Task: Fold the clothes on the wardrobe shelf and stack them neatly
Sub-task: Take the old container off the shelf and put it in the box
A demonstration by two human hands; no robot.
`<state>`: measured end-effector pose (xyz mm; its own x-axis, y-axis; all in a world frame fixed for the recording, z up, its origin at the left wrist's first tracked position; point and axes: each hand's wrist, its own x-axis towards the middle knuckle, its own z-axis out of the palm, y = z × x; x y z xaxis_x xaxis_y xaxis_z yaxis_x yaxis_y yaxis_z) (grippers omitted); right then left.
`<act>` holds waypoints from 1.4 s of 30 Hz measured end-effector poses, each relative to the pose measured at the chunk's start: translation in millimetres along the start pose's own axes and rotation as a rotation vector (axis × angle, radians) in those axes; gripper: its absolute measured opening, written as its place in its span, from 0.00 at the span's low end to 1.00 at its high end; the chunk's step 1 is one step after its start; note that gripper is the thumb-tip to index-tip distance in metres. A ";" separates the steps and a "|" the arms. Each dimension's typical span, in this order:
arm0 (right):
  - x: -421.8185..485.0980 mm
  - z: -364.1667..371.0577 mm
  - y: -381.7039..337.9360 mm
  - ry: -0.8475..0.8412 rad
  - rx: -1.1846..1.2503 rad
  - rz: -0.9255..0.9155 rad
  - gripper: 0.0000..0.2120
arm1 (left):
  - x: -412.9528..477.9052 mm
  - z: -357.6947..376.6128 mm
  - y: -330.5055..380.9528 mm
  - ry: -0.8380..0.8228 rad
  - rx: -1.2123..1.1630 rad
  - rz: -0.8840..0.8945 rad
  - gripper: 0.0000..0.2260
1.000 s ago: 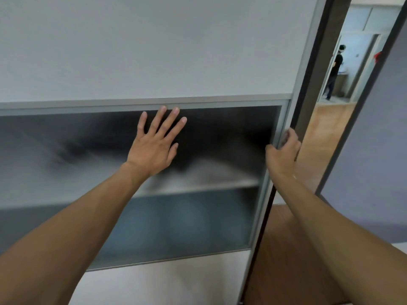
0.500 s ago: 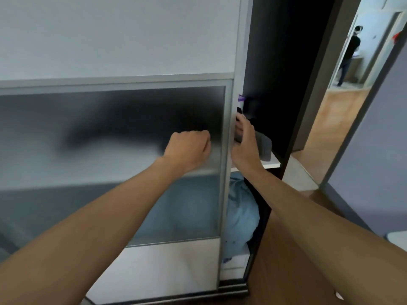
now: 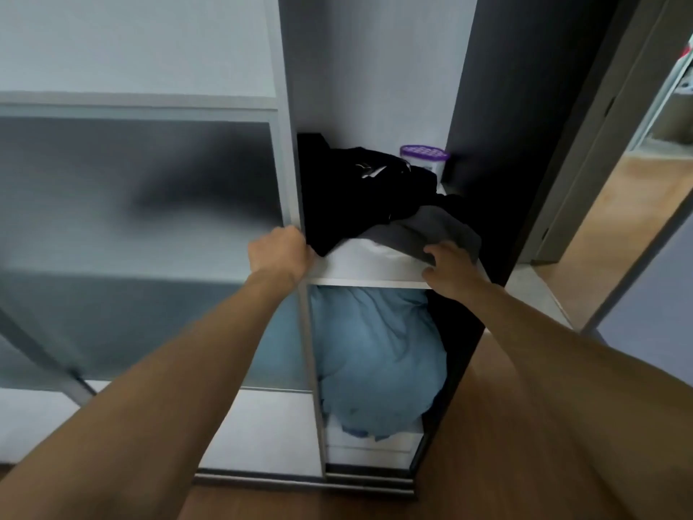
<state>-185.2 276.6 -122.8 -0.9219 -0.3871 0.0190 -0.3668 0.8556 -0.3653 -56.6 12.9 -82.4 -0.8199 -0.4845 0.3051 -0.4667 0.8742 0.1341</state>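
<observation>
Head camera looks down on my two hands, set apart. My left hand (image 3: 279,253) curls round the edge of the sliding door (image 3: 150,219). My right hand (image 3: 450,270) pinches the grey garment (image 3: 423,230) at the shelf (image 3: 367,270) front. Between and beyond my hands black clothes (image 3: 356,197) lie heaped; a blue bundle (image 3: 375,354) sits below them.

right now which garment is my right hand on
The grey garment at the shelf's front right; your right hand grips its edge. The black garment lies behind it, the blue bundle under the shelf.
</observation>
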 end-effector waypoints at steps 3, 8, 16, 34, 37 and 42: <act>0.1 10.2 8.7 -0.081 -0.084 0.051 0.28 | -5.1 2.1 -16.3 0.040 0.014 -0.075 0.11; 1.3 17.2 14.1 -0.098 -0.144 0.035 0.27 | -7.9 5.9 -41.4 0.060 0.049 -0.235 0.10; 0.7 11.1 10.3 -0.112 -0.218 -0.009 0.25 | -21.7 -0.4 -57.9 -0.044 0.065 -0.379 0.16; 34.5 -27.4 9.4 -0.255 -0.207 -0.096 0.11 | 54.9 -1.5 60.1 -0.171 -0.060 0.042 0.10; 51.9 -38.6 7.9 -0.218 -0.105 -0.033 0.14 | 101.8 0.8 85.2 -0.087 -0.177 0.133 0.11; 103.1 -60.5 13.7 -0.034 0.415 0.062 0.13 | 193.1 11.0 136.6 -0.046 -0.343 0.293 0.10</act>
<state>-292.8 269.2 -69.5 -0.9332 -0.3569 -0.0431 -0.2232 0.6693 -0.7087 -282.3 38.4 -15.6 -0.9186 -0.2094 0.3351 -0.0826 0.9311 0.3553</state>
